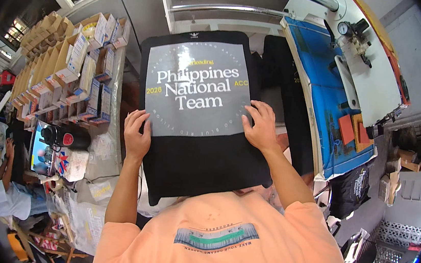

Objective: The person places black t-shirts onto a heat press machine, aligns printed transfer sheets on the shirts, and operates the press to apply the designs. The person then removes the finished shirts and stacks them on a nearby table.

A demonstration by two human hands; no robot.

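A black shirt (191, 165) is spread over a flat board in front of me. On its upper part lies a glossy grey transfer sheet (158, 118) with white and yellow lettering, its surface catching the light. My left hand (137, 134) rests at the sheet's lower left edge, fingers bent and thumb apart. Across from it, my right hand (261, 126) touches the right edge, its thumb spread away from the fingers. Both hands press on the sheet and cloth from above rather than lifting them. Some fingertip contact at the far sides is hidden.
Open cardboard boxes (68, 65) crowd a table at left, near a screen (43, 147) and a black device (73, 138). Another person's arm (8, 154) shows at far left. At right are a blue-covered board (307, 64), a pressure gauge (342, 28) and metal bars (249, 8) beyond.
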